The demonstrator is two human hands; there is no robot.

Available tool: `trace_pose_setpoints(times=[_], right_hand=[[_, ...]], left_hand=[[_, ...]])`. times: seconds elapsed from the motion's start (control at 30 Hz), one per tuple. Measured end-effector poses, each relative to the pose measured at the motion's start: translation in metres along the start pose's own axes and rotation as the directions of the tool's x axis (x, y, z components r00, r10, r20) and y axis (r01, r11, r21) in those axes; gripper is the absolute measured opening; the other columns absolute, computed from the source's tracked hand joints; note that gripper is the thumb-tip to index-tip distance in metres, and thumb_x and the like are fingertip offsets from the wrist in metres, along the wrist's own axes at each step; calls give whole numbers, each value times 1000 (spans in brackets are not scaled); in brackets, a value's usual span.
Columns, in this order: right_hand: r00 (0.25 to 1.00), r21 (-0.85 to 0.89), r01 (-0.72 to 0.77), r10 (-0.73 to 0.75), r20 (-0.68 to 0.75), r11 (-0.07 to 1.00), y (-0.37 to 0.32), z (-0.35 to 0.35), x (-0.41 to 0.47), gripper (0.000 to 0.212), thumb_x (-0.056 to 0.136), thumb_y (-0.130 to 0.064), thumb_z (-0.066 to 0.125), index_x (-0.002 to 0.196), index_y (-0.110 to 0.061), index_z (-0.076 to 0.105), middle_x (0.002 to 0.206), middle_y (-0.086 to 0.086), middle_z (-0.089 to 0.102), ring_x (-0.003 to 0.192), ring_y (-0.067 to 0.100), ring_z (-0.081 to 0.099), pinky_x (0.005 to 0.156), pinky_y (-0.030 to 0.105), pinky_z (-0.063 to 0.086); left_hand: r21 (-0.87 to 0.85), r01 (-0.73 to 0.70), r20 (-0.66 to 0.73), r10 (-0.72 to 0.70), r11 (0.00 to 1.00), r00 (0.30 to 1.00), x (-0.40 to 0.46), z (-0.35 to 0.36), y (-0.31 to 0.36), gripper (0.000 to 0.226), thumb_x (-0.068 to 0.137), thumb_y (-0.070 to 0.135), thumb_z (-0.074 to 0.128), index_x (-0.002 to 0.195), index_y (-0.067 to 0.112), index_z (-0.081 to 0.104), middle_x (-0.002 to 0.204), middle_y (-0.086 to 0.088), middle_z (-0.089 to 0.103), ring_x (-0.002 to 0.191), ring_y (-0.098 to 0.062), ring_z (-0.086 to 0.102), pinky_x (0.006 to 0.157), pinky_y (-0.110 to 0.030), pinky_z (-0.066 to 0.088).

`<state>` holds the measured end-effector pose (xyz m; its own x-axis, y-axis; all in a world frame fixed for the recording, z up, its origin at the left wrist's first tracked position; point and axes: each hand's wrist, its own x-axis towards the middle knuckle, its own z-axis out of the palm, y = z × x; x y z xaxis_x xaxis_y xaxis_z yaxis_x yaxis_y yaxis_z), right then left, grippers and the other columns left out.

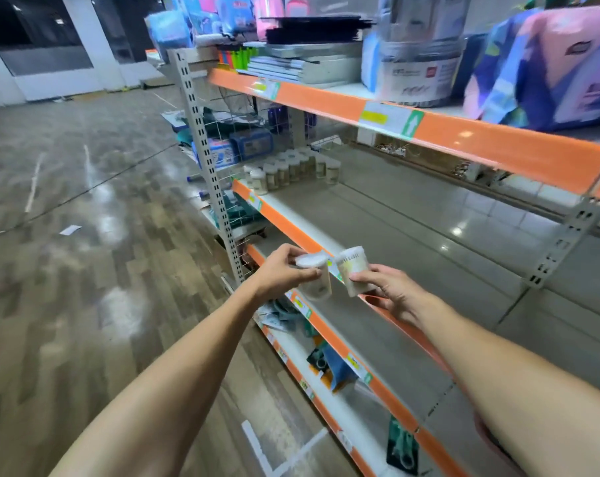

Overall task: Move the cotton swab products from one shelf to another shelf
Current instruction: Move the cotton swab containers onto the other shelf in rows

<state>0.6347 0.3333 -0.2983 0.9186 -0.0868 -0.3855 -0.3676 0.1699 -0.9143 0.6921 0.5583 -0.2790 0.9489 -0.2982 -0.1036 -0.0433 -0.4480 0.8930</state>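
Left hand grip clamped on small clear white-lidded cotton swab jar. Right hand grip clamped on second identical jar, tilted. Both jars airborne at orange shelf edge, nearly touching. Cluster of like jars on grey middle shelf, 11 o'clock, well apart.

Risks: jars knocking together; fingertip hold slipping, jar dropping to wood-pattern floor; placement toppling cluster.

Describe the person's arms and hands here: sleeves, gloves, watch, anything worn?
Both forearms are bare right to the frame's edge, with no sleeve showing. The left hand and right hand wear no gloves. No watch, bracelet or ring is visible on either wrist or on the fingers that show. No markings, tape or bandages can be seen; motion blur hides finer detail.
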Motion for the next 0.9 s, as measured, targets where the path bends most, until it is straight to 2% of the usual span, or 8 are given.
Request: trace_pose_setpoints(times=[0.1,0.23,0.33,0.4,0.43,0.57,0.73,0.9], right_hand=[[1000,-17,25,-25,13,1000,-2,29,16,30,78,-9,78,106,-17,70,90,1,73,80,14,64,72,26,45],[997,7,24,-25,67,1000,-5,66,40,20,80,-2,75,96,-14,70,89,9,69,84,20,55,68,27,37],[996,-52,25,-20,90,998,-5,88,60,29,78,-4,75,105,-13,69,103,12,72,89,21,64,78,31,51],[995,-93,31,-22,99,995,-8,103,73,34,77,-4,76,110,-12,68,100,9,73,78,13,68,71,26,57],[994,-115,37,-25,103,993,-9,110,78,36,74,-7,78,109,-12,68,96,7,74,74,10,68,67,23,55],[990,-218,82,-55,128,972,-15,130,111,60,48,-32,83,105,-18,72,101,-1,77,92,15,67,86,33,46],[986,-262,114,-78,146,958,-32,149,159,50,53,-28,77,102,-19,72,93,-6,74,83,9,64,73,25,45],[984,-230,142,-113,134,963,-51,163,217,54,56,-25,81,108,-18,72,103,0,76,105,22,69,99,43,49]], left_hand=[[-28,2,-19,-2,1000,1000,8,-28,-13,44,80,21,79,116,12,56,108,-5,67,93,-13,66,84,-32,57],[-46,2,-55,-5,999,998,19,-65,-36,44,81,21,79,119,14,58,106,-3,67,88,-10,65,81,-31,58],[-61,6,-73,-10,998,997,25,-86,-50,49,81,22,79,124,14,56,109,-2,67,90,-8,66,77,-28,57],[-70,14,-84,-20,997,996,32,-99,-60,56,79,27,80,128,15,55,115,-3,66,100,-13,66,87,-35,58],[-69,16,-85,-21,997,996,36,-104,-64,59,78,30,80,128,16,55,116,-2,66,104,-14,65,90,-38,57],[-41,32,-106,-36,999,994,59,-122,-76,62,73,39,80,127,22,56,111,3,66,103,-12,65,91,-40,56],[-47,36,-117,-41,998,992,106,-143,-78,52,81,24,78,126,15,54,103,2,65,91,-9,64,82,-27,55],[5,23,-99,-22,1000,995,164,-164,-75,53,81,20,79,127,13,53,113,-1,64,98,-10,63,89,-27,54]])
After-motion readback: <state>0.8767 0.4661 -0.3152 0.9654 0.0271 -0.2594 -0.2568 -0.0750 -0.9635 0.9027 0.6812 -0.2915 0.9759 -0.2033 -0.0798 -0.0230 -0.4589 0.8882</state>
